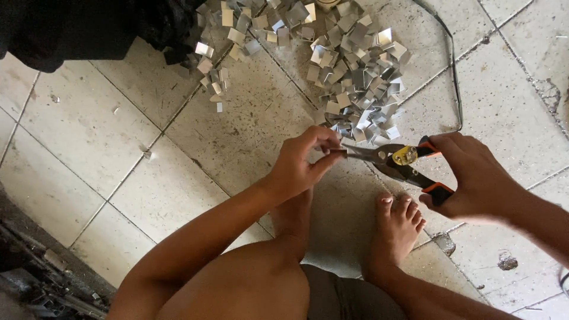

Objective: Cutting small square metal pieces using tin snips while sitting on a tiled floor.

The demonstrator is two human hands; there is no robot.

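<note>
My right hand (477, 175) grips the orange-and-black handles of metal snips (398, 161), whose blades point left. My left hand (303, 161) pinches a small metal strip (338, 152) right at the tips of the blades. Both hands hover above the tiled floor (118, 154), just in front of a heap of several small cut shiny metal pieces (349, 71). My bare feet (396, 228) rest on the floor below the hands, and my knees fill the bottom of the view.
A dark cable (455, 77) curves across the tiles right of the metal heap. Black cloth (77, 24) lies at the top left. Dark machinery or clutter (35, 278) sits at the bottom left. Small scraps dot the scratched tiles.
</note>
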